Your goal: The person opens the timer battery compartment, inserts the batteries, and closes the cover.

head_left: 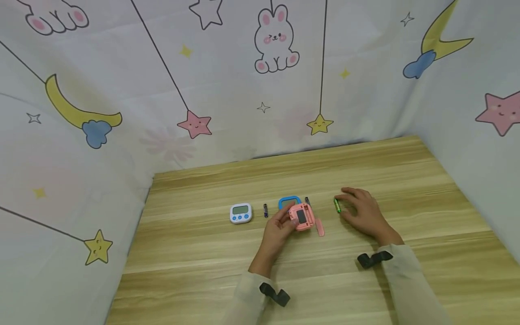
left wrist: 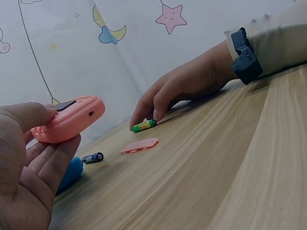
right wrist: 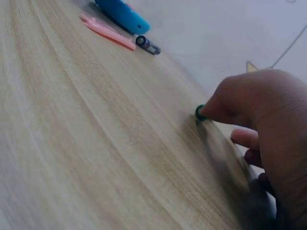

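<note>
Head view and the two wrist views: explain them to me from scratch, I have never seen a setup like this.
There is no machine here, just one person's two bare hands. The widest picture comes from a camera worn on the head, looking forward and down. The other two come from the left wrist camera and the right wrist camera, each looking at its own hand's work.

On the wooden table lie a white device with a screen, a blue device partly hidden, two dark batteries and a loose pink cover.

The left hand holds a pink device, its back facing the head camera. The right hand pinches a green battery.
</note>
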The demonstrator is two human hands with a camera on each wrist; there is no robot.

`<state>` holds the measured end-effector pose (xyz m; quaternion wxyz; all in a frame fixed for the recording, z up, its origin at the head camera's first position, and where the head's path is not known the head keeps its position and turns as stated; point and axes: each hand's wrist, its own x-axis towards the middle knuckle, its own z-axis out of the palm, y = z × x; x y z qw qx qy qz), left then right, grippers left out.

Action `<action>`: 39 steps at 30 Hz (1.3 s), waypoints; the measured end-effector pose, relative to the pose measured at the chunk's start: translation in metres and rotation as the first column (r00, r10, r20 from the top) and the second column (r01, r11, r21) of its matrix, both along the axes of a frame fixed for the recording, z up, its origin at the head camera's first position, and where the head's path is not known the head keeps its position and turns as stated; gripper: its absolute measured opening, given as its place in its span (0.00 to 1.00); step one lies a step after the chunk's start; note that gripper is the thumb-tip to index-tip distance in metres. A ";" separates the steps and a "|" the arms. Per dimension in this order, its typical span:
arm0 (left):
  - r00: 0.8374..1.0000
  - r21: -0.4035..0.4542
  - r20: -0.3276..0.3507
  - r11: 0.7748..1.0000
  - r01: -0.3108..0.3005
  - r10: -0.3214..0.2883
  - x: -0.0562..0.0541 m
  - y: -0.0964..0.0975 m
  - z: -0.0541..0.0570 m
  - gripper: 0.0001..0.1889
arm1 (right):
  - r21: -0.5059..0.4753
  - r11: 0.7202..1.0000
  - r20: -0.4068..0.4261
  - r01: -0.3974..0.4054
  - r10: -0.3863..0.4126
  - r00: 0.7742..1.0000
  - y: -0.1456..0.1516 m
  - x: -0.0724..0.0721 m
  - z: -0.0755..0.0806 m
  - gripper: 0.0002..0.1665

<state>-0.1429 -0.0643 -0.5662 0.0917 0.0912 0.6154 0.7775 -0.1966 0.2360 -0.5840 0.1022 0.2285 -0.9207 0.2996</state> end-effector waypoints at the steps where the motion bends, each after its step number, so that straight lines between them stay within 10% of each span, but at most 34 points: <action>1: 1.000 -0.001 0.000 1.000 0.001 -0.001 0.000 0.000 0.000 0.28 | 0.004 1.000 0.003 0.000 0.000 1.000 0.000 0.000 0.000 0.26; 20: 1.000 0.019 0.001 1.000 0.014 -0.014 -0.002 0.001 0.000 0.28 | -0.074 0.995 -0.034 0.068 -0.070 0.997 -0.010 0.003 0.002 0.29; 39: 1.000 -0.021 0.013 0.999 0.027 -0.027 -0.001 0.002 -0.001 0.29 | -0.299 0.947 -0.132 -0.121 0.084 0.988 -0.046 0.026 0.011 0.30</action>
